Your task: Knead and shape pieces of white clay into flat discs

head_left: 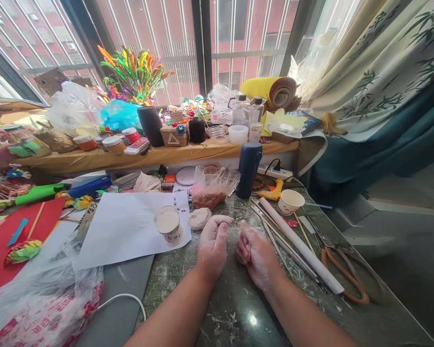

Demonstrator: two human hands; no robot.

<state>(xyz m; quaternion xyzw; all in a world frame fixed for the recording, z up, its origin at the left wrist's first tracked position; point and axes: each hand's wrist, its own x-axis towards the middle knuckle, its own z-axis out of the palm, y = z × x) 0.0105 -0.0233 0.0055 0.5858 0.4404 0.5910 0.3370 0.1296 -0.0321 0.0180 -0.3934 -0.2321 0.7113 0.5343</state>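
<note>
My left hand (213, 246) and my right hand (259, 255) face each other, a small gap apart, above the dark green table. White residue coats both. The left thumb rests against the bent, pressed-together fingers; whatever they may hold is hidden. On the right, the fingers curl in under the thumb, and their inside cannot be seen. Just beyond the left hand lies a lump of white dough or clay (200, 219). Left of it, a paper cup (173, 237) topped with a round white piece (167, 220) stands on white paper (125, 226).
To the right lie a white roller (300, 243), thin sticks (275, 241) and orange-handled scissors (350, 284). Behind are a paper cup (291, 202), yellow glue gun (273, 190), dark blue bottle (249, 169) and bag of reddish material (213, 193). A plastic bag (54, 308) lies front left.
</note>
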